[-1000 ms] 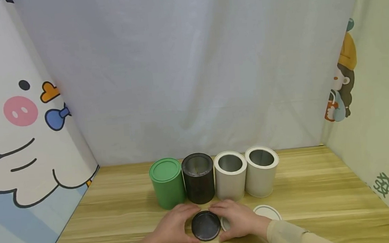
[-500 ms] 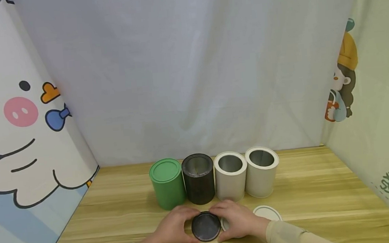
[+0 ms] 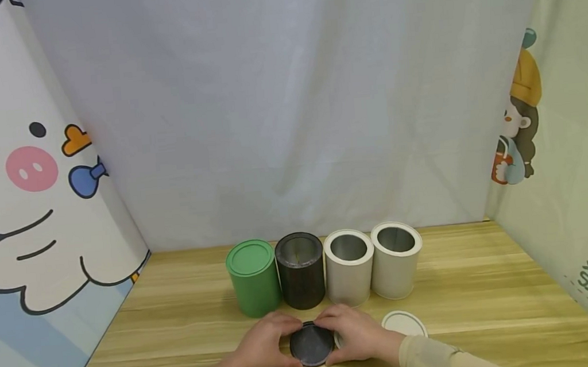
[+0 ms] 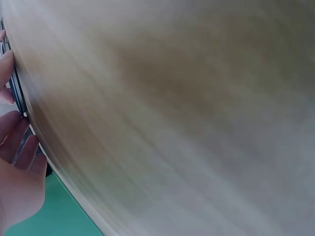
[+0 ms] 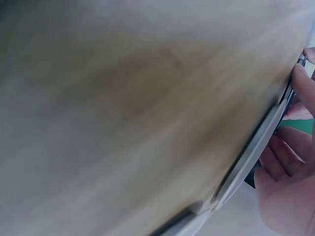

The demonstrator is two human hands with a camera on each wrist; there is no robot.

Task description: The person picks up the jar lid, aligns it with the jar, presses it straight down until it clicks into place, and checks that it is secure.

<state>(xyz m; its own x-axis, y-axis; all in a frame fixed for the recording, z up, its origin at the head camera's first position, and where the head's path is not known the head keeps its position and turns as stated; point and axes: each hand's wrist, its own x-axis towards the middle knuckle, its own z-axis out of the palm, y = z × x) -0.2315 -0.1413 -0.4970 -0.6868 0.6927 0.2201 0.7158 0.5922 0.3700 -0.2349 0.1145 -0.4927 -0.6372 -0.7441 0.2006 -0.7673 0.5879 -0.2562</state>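
"What's that behind everything?"

"A pale grey curtain [image 3: 288,103], hanging right along the back edge of the wooden tabletop [image 3: 174,308]."

"And standing on the wood?"

"Four upright cans, side by side, nearer that back edge. Going from the left edge to the right: a green can [image 3: 255,287] with its top covered, a black can [image 3: 303,286], a white can [image 3: 350,283] and another white can [image 3: 395,279]. I can see down into both white ones."

"Whose hands?"

"Someone in cream sleeves [image 3: 427,357]. The left hand [image 3: 265,345] and the right hand [image 3: 355,335] face each other, each with its fingers at the far rim and thumb at the near rim of a black lid [image 3: 312,345]. They're curved, gripping it from both sides."

"Where's the lid, then?"

"In front of the black can, roughly midway between the tabletop's left and right edges. Flat on the wood or slightly raised, I can't tell."

"Any others?"

"A white lid [image 3: 404,323] lies beyond the right wrist, towards the right edge. A second pale lid [image 3: 338,340] shows just a sliver, mostly hidden by the right hand."
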